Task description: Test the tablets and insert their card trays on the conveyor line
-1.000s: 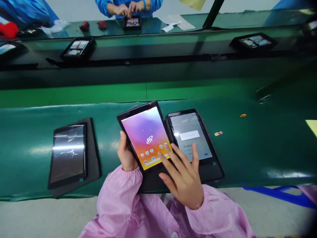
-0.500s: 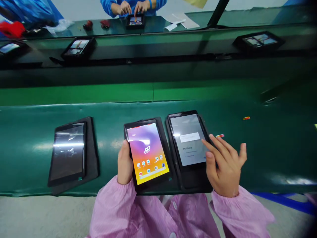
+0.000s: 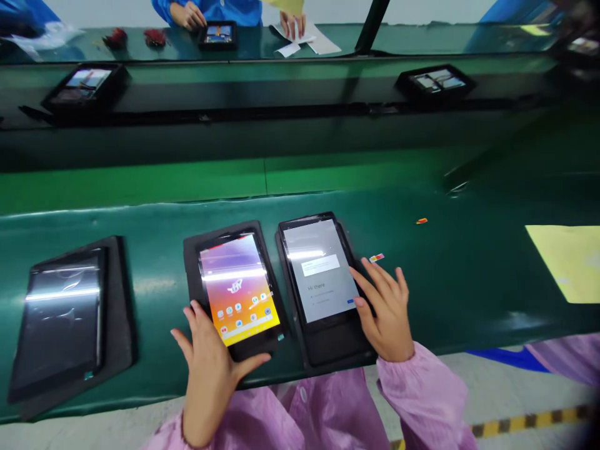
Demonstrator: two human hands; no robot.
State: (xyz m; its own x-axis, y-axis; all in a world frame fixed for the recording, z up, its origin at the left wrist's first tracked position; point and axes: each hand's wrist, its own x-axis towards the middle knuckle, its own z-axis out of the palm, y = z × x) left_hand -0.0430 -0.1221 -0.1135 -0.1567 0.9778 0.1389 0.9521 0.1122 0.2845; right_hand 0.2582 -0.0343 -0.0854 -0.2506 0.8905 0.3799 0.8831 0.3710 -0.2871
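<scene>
Two lit tablets lie side by side before me on the green bench. My left hand [image 3: 209,365] rests open at the lower left corner of the tablet with a purple and yellow home screen [image 3: 239,284], fingers and thumb spread. This tablet lies on a dark pad [image 3: 193,262]. On the right is a tablet showing "Hi there" and a white pop-up box [image 3: 320,275], set in a black tray or case [image 3: 335,344]. My right hand [image 3: 384,306] is open at its right edge, fingertips at or just over the screen; contact is unclear.
Farther left, a dark-screened tablet [image 3: 63,319] lies on another pad. Small colourful stickers [image 3: 376,257] and a yellow sheet [image 3: 569,262] are on the right. Black devices [image 3: 87,87] sit along the dark line behind. Across it, a co-worker's hand [image 3: 293,25] touches papers.
My left hand has let go of the home-screen tablet's side, and that tablet now lies squarer on its pad. My right hand stays by the other tablet. The view has shifted right.
</scene>
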